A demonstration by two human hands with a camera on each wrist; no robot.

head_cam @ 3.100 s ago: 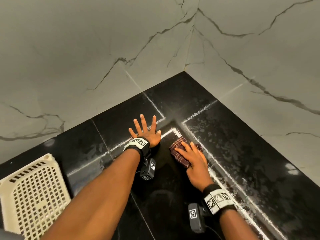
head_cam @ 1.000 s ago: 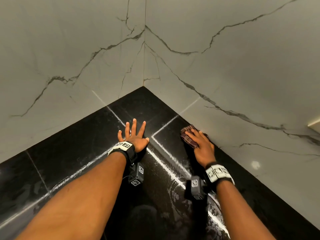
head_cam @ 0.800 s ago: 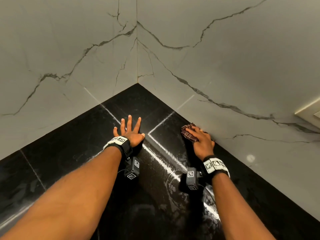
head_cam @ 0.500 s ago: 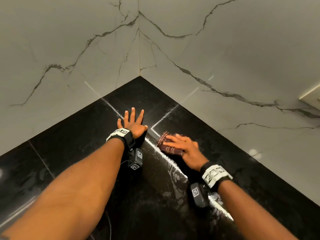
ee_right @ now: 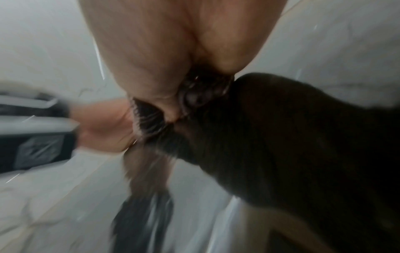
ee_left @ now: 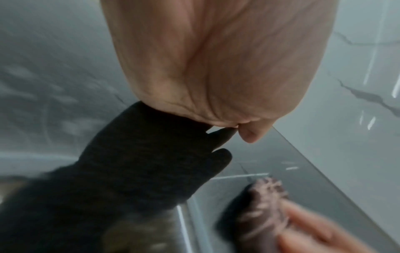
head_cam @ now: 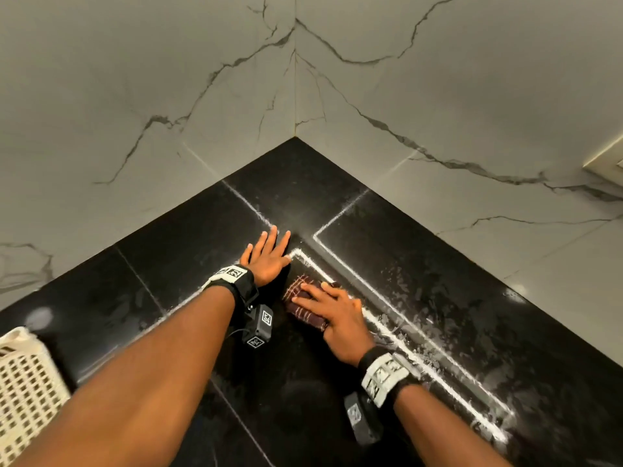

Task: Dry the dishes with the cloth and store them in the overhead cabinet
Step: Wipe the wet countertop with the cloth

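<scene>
Wiping the black countertop (head_cam: 188,251) dry, by the look of it, with no dish in view and no cabinet in frame. Right hand (head_cam: 340,318), lower centre of the head view, laid flat on the folded checked cloth (head_cam: 300,298), fingers straight and spread, pressing down rather than curling round the fabric. Left hand (head_cam: 268,256), just above and left of the cloth, palm down on the stone, fingers straight and splayed, holding nothing, serving as a brace. Cloth close to the left hand's heel; touching or not cannot be told. Right wrist view too blurred to add anything.

Wet smears visible right of the cloth, toward the right wall. Best done, as a judgement: keep even pressure through the whole palm so the cloth stays folded, sweep in overlapping passes from the corner outward, refold once soaked. Cream perforated basket (head_cam: 23,385) at the lower left edge, well apart from both hands; contents not visible.
</scene>
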